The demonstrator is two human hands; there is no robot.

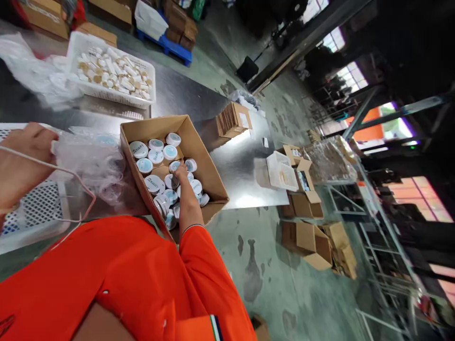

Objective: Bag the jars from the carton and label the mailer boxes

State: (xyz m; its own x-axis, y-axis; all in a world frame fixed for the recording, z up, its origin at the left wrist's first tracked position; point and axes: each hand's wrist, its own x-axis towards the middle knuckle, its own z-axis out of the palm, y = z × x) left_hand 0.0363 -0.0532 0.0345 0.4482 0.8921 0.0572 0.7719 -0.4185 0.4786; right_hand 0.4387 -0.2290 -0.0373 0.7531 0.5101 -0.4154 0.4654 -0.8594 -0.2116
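My right hand [182, 173] reaches down into an open cardboard box [208, 177], its fingers closed around a small round jar [174, 166] with a pale blue lid. Many white and pale blue round jars [155, 156] fill the box, some in stacks and some tipped on their sides. On the other side, my left hand [30, 144] is closed on the edge of a clear plastic bag [88, 156], which lies against the box. A round, pale blue-topped item [105, 139] shows through the bag.
A white basket [154, 87] of small white and gold pieces stands behind the box. Under my left arm is another white basket [64, 203]. Flattened cartons [232, 121] and a white tray [282, 170] stand along the metal table [241, 175]. Open cartons [309, 241] sit on the floor.
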